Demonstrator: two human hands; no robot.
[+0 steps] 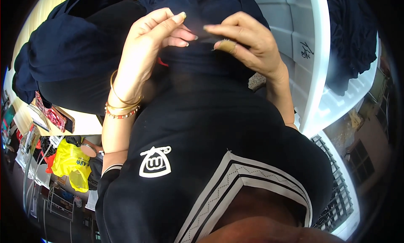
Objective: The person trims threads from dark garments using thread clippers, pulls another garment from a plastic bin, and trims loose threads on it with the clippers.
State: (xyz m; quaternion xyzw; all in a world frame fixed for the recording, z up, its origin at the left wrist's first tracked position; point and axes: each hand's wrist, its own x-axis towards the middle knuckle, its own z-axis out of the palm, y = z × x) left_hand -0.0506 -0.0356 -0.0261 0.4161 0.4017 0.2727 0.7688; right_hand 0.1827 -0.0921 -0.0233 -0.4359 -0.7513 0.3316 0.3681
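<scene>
My left hand [155, 34] is raised over dark navy cloth [198, 9], its thumb and forefinger pressed together. Whatever that pinch may hold is too small to make out. Across a narrow gap is my right hand [252, 41], thumb and fingers apart, with a tan strip of tape [228, 46] round the thumb. A faint greyish blur shows between the right fingertips, and I cannot tell what it is. The navy cloth spreads over my lap and up to the far edge. Bangles [122, 108] circle my left wrist.
More navy cloth [67, 53] is heaped on a pale wooden table [86, 122] at left, beside a red-patterned phone case [52, 113]. A white plastic bin [316, 62] stands close at right, with dark cloth [351, 37] beyond its wall. A yellow bag [70, 161] hangs lower left.
</scene>
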